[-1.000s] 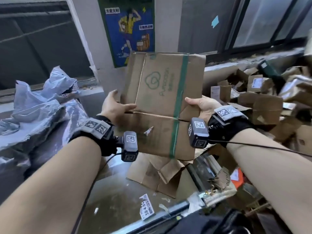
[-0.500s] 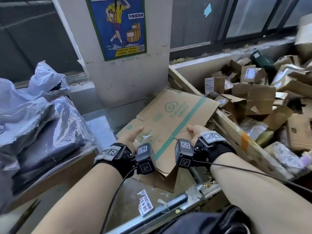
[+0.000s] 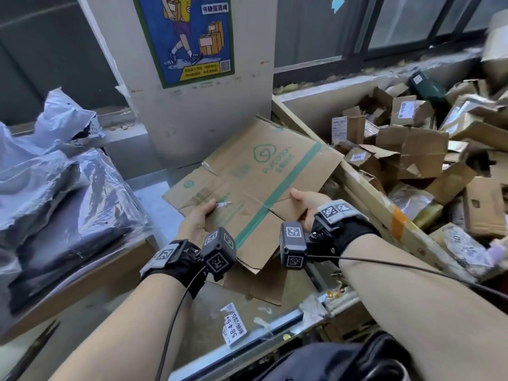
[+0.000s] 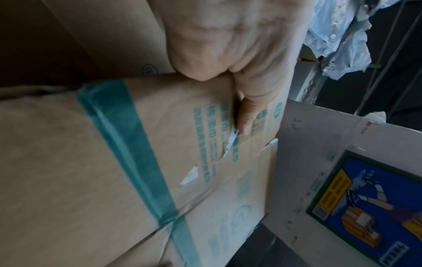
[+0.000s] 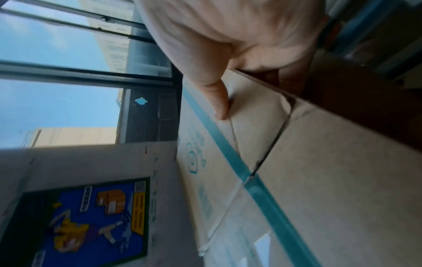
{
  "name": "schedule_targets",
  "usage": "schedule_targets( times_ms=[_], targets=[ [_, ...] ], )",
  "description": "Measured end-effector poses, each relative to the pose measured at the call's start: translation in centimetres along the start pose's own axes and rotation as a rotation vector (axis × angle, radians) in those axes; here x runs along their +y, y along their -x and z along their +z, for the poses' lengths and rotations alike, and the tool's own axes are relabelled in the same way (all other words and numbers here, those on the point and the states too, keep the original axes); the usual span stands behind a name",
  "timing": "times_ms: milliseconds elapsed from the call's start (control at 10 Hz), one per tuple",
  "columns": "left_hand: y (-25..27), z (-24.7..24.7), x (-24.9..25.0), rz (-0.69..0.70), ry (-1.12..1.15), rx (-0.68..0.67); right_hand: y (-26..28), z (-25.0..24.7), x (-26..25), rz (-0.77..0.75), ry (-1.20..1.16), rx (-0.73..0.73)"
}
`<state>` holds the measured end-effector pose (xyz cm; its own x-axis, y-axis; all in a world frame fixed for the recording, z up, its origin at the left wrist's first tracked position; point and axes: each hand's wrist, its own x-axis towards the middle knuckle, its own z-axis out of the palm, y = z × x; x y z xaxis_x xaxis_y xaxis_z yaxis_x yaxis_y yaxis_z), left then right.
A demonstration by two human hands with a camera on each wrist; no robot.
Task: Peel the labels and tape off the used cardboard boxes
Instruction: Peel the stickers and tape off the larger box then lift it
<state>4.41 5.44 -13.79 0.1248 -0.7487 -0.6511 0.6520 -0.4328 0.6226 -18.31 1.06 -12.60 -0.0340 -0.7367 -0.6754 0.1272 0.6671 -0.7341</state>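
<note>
Both hands grip a flattened cardboard box (image 3: pixel 255 188) over the middle of the counter (image 3: pixel 154 199): the left hand (image 3: pixel 196 225) pinches its left edge beside a torn label scrap (image 3: pixel 224 204), the right hand (image 3: pixel 308 202) its right edge near the green tape (image 3: pixel 277 193). Grey plastic bags (image 3: pixel 55 171) crowd the counter's left edge; a heap of boxes (image 3: pixel 412 149) lies past its right edge, and a loose label (image 3: pixel 233 324) sits at the near edge.

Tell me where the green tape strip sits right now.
In the head view, the green tape runs diagonally across the flattened cardboard box, between the left hand and the right hand, nearer the right thumb.
</note>
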Motion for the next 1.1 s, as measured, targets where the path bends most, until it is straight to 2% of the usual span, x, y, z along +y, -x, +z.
schedule_targets(
  times_ms=[100,200,300,400,500,600,700,800,900,1000,1100],
  targets=[
    [-0.4,-0.4,-0.2,0.033,0.064,0.097,0.0,0.4,0.3,-0.071,0.048,0.031],
    [-0.6,-0.9,-1.9,0.009,0.035,0.132,-0.2,0.3,0.2,-0.107,0.211,0.130],
    [1.9,-0.5,-3.2,-0.033,0.008,0.099,0.8,0.2,-0.5,-0.122,0.583,0.261],
    [0.3,-1.5,-3.0,-0.020,-0.105,0.208,1.1,0.3,-0.6,-0.150,0.823,0.228],
    [-0.7,-3.0,-1.8,0.045,-0.250,0.316,0.7,0.2,0.2,-0.098,0.871,0.306],
    [-1.2,-3.8,0.5,0.138,-0.523,0.626,0.4,-0.2,0.1,-0.056,0.672,0.388],
    [-1.4,-3.6,2.6,0.276,-0.955,0.738,-0.7,-0.9,0.5,-0.065,0.496,0.182],
    [-1.3,-2.6,3.4,0.338,-1.137,0.677,-1.1,-1.4,1.4,-0.041,0.410,0.041],
    [-1.7,-1.6,2.7,0.280,-1.298,0.418,-1.4,-1.5,2.8,0.006,0.500,0.197],
    [-1.4,-1.6,1.2,0.230,-1.470,0.339,-0.7,-0.9,3.3,-0.026,0.527,0.331],
    [-1.1,-2.2,0.5,0.214,-1.487,0.360,0.1,-0.7,3.1,0.016,0.545,0.360]
  ],
)
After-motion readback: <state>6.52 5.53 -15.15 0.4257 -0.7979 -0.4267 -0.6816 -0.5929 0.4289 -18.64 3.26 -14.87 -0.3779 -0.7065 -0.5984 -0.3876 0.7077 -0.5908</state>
